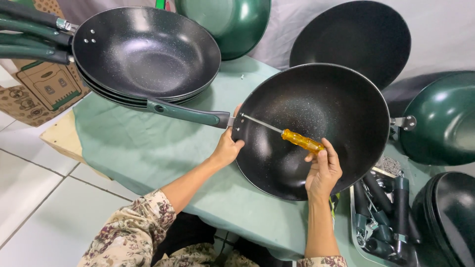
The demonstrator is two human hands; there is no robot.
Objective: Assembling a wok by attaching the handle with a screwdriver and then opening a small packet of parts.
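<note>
black speckled wok [316, 123] on green-covered table [143, 148]: left hand [226, 147] gripping its rim beside the green handle [190, 113], right hand [322, 170] closed on an amber-handled screwdriver [302, 141], tip at the handle joint; stacked woks [143, 54] behind.

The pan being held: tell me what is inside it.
Inside the black pan, only a screwdriver, gripped by the right hand, its tip at the rim where the left hand steadies the pan. Any screw is too small to see.
</note>
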